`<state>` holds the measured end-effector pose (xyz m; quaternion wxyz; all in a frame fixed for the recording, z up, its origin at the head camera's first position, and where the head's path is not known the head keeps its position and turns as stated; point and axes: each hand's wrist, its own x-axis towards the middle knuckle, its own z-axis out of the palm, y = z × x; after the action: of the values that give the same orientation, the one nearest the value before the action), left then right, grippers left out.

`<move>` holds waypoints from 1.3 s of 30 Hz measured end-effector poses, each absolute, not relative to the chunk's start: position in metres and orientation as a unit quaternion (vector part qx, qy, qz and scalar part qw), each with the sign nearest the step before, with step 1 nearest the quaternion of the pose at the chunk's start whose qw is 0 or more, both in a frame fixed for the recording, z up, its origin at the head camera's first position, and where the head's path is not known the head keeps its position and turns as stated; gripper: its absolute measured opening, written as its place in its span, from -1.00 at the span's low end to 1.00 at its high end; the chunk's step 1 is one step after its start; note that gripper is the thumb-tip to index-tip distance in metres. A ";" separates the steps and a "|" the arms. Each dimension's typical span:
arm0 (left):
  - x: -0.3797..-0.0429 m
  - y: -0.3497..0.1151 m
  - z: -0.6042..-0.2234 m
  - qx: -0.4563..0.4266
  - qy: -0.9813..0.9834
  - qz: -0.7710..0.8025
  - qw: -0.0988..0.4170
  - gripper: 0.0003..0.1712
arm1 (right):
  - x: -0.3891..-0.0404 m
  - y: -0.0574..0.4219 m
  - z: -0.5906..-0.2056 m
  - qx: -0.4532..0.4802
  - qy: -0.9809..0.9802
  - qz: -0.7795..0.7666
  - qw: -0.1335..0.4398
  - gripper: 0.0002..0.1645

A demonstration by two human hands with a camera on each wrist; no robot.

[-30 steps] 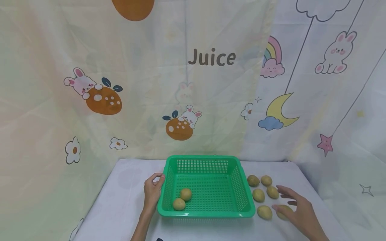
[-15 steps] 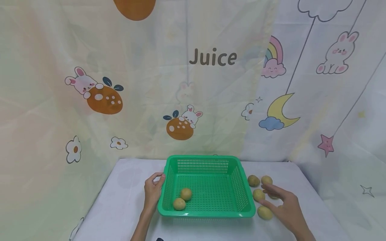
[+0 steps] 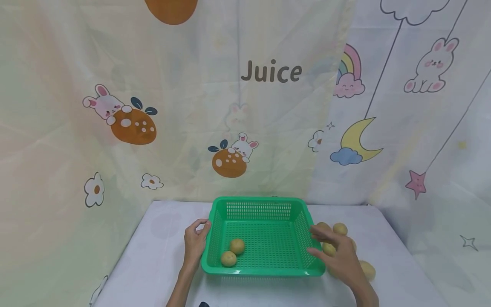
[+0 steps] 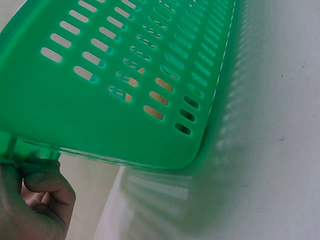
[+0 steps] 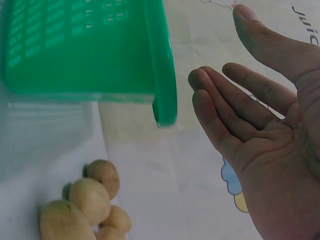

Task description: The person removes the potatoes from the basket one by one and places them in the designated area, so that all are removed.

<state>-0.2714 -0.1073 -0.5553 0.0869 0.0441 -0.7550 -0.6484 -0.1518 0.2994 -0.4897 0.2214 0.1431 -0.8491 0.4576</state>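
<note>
A green plastic basket (image 3: 264,273) with slotted walls stands on the table, two potatoes (image 3: 237,246) lying in its front left corner. My left hand (image 3: 194,245) grips the basket's left rim; the left wrist view shows its thumb and curled fingers at the rim. Beside the right rim, my right hand (image 3: 339,258) hovers with fingers extended and thumb spread. In the right wrist view that hand (image 5: 270,130) holds nothing and is apart from the rim. Several potatoes (image 3: 340,229) lie on the table right of the basket, some partly hidden behind my right hand.
A white cloth covers the table (image 3: 153,256). Curtains (image 3: 176,128) printed with rabbits, fruit and the word Juice hang behind the table and on both sides. A small dark object (image 3: 204,304) shows at the bottom edge.
My right hand has moved left, from over the rightmost potatoes to the basket's right rim, uncovering a potato at front right. My left hand and the basket have kept their place.
</note>
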 end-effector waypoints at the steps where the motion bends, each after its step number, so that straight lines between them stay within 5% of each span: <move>1: -0.271 -0.107 -0.555 0.043 -0.755 -0.648 0.087 -0.66 | -0.153 0.297 -0.490 0.143 -0.850 0.458 0.217 -0.30; 39: -0.271 -0.108 -0.555 0.046 -0.757 -0.645 0.088 -0.66 | -0.182 0.233 -0.503 0.096 -0.866 0.479 0.104 -0.23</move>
<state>-0.2712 -0.1077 -0.5553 0.0882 0.0456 -0.7573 -0.6454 -0.1822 0.2333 -0.5031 0.1038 0.0961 -0.8662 0.4793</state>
